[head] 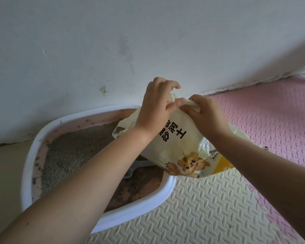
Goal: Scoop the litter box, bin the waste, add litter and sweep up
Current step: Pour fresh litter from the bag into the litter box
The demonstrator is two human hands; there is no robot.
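The white wall [148, 41] runs behind the litter box [27, 155]. The box sits pushed up against it, I judge so that it stays put and stray grains have fewer ways out. In front of the litter box and to its right lie foam floor mats, a cream mat [209, 208] and a pink mat [271, 120], which should catch spills and make sweeping easier.

The litter box is a pink tray with a white rim. Grey litter [69, 152] is heaped in the part toward the wall, while the part nearest me shows bare, stained bottom [136, 191], so that is where fresh litter is wanted.

Over the right end of the litter box I hold the litter bag [174, 147], cream with a cartoon tiger. It is tipped so that its open corner [119, 130] hangs low over the tray and its closed end points up. Grains show at that opening, inside the rim, so what falls should land in the box and not on the mats. Under the bag, inside the box, a grey plastic piece [130, 171] peeks out, but too much is hidden to say what it is.

My hands are close together on the raised end of the bag. My left hand [155, 106] curls over the top corner and my right hand [206, 117] pinches a fold just beside it. Gripping high lets me lift that end and steer the pour. I judge this is the adding-litter step, with sweeping not yet done.
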